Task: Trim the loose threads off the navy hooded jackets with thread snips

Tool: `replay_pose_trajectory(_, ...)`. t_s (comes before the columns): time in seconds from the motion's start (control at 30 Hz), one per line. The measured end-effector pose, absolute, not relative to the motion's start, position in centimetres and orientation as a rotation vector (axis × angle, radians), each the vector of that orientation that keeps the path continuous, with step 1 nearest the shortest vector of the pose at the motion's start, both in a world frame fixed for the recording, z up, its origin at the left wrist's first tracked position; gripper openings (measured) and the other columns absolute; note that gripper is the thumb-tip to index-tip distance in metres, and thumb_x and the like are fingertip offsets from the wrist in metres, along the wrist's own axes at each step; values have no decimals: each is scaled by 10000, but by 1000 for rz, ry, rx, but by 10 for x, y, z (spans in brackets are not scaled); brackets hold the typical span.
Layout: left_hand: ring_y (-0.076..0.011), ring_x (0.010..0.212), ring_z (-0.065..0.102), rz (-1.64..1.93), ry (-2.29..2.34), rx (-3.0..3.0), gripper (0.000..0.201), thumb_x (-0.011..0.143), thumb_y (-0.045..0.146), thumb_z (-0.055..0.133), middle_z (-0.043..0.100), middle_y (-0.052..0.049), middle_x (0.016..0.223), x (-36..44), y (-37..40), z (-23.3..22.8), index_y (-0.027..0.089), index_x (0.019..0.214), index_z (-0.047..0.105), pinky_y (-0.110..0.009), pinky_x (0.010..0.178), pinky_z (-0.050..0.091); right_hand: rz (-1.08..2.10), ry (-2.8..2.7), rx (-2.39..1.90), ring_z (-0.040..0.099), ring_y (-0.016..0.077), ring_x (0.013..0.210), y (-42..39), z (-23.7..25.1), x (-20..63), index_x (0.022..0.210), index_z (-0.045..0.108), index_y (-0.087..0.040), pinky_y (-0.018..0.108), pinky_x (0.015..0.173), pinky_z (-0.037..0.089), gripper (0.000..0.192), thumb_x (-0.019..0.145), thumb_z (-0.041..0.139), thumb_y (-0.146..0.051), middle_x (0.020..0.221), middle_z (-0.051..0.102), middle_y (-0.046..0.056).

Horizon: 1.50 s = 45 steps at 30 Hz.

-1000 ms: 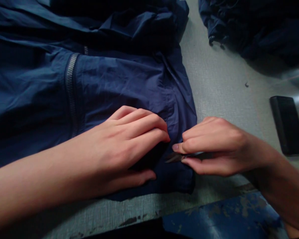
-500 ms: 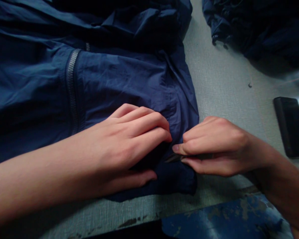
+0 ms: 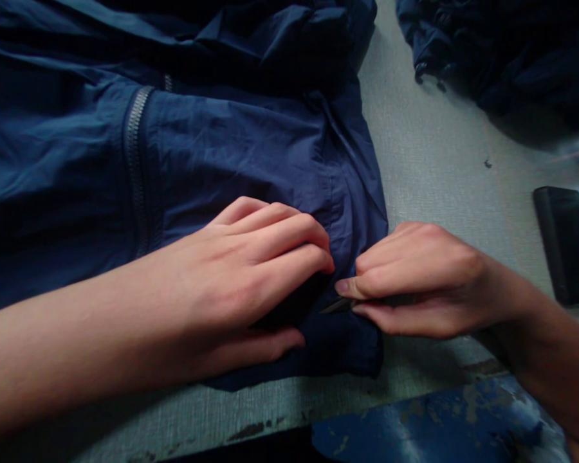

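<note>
Head view: grey woven tabletop (image 3: 429, 154), left hand (image 3: 251, 276) flat on navy jacket (image 3: 212, 148), right hand (image 3: 415, 283) pinching small snips (image 3: 335, 306).

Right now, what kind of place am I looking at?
Probably a garment workshop: a navy jacket lies flat on a worn grey table, the right hand holds small snips at its hem, and more dark garments are piled nearby.
</note>
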<state>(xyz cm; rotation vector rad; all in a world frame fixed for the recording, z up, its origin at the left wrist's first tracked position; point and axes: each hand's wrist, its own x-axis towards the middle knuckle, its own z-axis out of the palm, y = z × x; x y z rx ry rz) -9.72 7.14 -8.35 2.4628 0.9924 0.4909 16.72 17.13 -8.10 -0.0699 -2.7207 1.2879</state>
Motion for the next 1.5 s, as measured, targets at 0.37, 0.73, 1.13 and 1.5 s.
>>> replay_pose_trajectory(0.37,-324,1268,614,511,992,2477,343,1015,347,632,646,-131,1396,-98,71,-83,189,1318,596,-472,1036,485,1503,-2597,-72,630,119,642,175,-78,172,979,728,-147,254,640,444,87,982,669,-83,692,660,1)
replay_pose_trajectory(0.73,-327,1272,586,530,1010,2454,235,1004,301,650,646,-153,1371,-95,65,-76,166,1196,654,-469,1043,472,1440,-2607,-163,615,107,636,173,-73,167,974,732,-131,226,603,429,88,901,702,-93,741,700,14)
replay_pose_trajectory(1.13,-307,1253,586,498,1012,2419,355,958,341,728,638,-140,1371,-96,66,-77,171,1246,610,-435,1055,455,1334,-2655,-102,580,102,641,169,-76,164,953,729,-129,233,599,386,71,943,685,-75,724,664,1)
replay_pose_trajectory(1.5,-301,1203,606,468,1024,2412,313,956,315,708,646,-129,1347,-94,67,-76,183,1223,612,-432,988,483,1350,-2659,-32,615,111,671,171,-77,163,1000,718,-130,238,625,419,74,971,682,-72,762,683,9)
